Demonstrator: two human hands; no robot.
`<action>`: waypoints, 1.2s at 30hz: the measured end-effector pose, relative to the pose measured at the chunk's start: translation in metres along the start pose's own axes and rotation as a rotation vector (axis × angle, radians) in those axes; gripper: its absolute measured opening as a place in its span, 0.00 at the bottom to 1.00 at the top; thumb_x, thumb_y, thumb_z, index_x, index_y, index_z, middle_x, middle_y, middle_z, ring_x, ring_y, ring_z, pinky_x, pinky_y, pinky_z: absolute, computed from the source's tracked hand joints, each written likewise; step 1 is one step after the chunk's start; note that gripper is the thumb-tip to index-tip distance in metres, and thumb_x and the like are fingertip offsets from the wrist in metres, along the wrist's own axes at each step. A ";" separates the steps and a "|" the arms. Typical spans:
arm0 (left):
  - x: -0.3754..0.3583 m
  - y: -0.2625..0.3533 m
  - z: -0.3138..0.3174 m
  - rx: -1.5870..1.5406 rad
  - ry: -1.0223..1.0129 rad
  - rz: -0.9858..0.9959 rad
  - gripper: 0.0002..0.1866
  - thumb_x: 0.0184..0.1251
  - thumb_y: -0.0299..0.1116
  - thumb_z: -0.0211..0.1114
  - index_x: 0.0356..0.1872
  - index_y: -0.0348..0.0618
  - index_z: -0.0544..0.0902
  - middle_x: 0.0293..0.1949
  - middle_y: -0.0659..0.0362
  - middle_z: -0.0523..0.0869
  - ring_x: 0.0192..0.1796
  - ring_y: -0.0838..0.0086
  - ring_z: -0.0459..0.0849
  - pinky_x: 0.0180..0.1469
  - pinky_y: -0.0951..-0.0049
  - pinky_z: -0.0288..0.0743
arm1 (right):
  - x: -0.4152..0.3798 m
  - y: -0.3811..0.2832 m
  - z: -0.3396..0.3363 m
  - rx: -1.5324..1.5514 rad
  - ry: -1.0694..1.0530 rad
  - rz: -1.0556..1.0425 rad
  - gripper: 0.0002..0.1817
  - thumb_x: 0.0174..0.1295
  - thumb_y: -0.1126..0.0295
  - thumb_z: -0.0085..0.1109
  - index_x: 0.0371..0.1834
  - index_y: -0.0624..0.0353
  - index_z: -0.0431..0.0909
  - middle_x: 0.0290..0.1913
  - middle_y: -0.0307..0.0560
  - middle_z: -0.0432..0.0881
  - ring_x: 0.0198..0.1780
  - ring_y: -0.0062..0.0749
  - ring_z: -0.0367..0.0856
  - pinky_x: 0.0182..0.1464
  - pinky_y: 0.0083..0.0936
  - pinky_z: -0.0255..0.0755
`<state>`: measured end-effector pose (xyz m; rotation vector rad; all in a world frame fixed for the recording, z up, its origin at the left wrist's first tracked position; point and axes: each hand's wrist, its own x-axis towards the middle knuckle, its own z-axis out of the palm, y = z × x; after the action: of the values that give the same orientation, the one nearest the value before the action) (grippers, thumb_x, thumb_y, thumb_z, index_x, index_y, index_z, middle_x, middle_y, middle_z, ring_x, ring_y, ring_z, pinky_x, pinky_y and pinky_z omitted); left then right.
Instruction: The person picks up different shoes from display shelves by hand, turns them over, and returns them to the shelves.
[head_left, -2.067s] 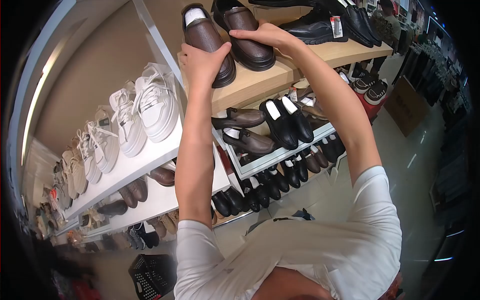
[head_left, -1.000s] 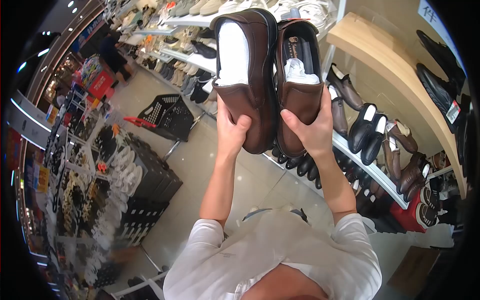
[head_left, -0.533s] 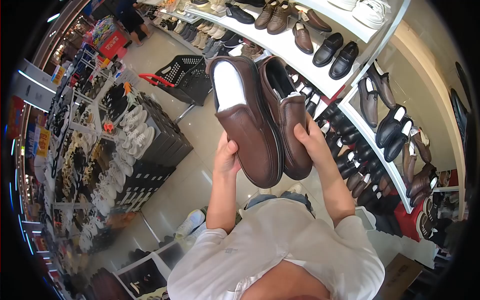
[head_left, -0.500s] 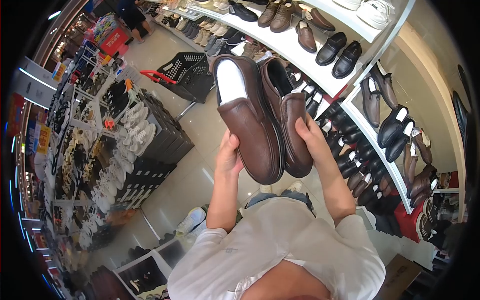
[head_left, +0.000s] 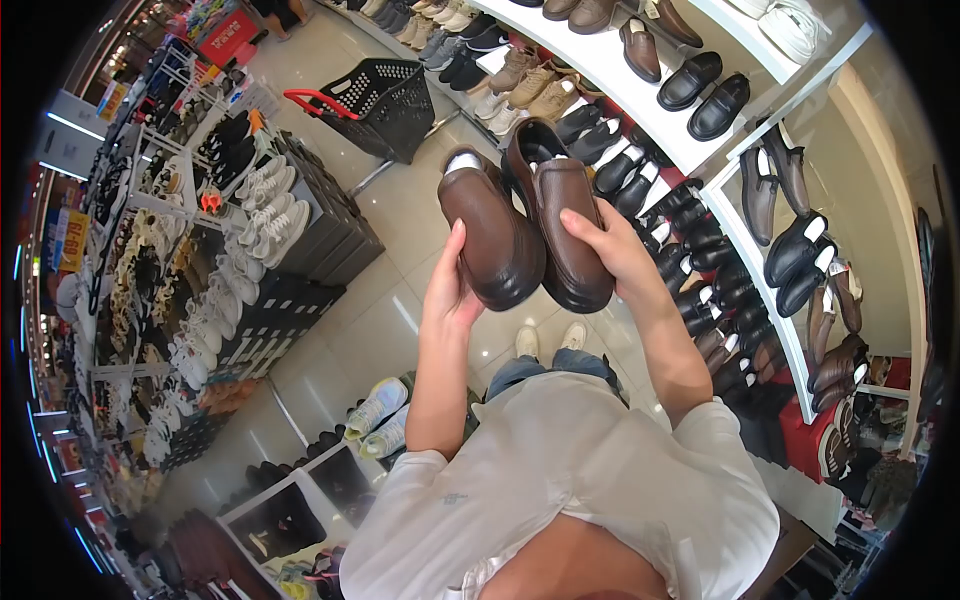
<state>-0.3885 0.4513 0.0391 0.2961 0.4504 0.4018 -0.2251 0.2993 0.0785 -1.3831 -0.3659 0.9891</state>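
Note:
A pair of brown leather slip-on shoes is held up in front of my body, side by side with toes toward me. My left hand (head_left: 452, 285) is closed on the outer side of the left shoe (head_left: 490, 235), its thumb along the upper. Around the right shoe (head_left: 572, 235) my right hand (head_left: 612, 245) is wrapped, thumb resting on top of the upper. White stuffing shows in both openings. The two shoes touch each other and their toes tilt downward. Most of my fingers are hidden beneath the shoes.
A black shopping basket (head_left: 385, 110) with a red handle stands on the tiled floor ahead. Stacked shoe boxes (head_left: 320, 215) and white sneakers (head_left: 275, 225) line the left. To the right, white shelves (head_left: 625, 95) carry black loafers (head_left: 718, 105) and other shoes. A low rack holds sneakers (head_left: 378, 408).
Both hands have tipped the shoes so their openings face less toward me, and brought them slightly higher in view. My head view has shifted, showing more of my own feet.

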 end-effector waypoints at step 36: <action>0.052 -0.048 0.076 0.200 -0.388 -0.251 0.34 0.63 0.46 0.69 0.65 0.37 0.69 0.57 0.47 0.80 0.56 0.57 0.82 0.60 0.55 0.78 | -0.079 -0.019 -0.079 -0.064 0.337 -0.476 0.48 0.57 0.56 0.70 0.72 0.71 0.53 0.66 0.57 0.68 0.68 0.38 0.67 0.70 0.34 0.59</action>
<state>-0.2946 0.4174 0.0687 0.4942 0.1425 0.0489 -0.2053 0.1913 0.1048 -1.4030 -0.4479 0.3498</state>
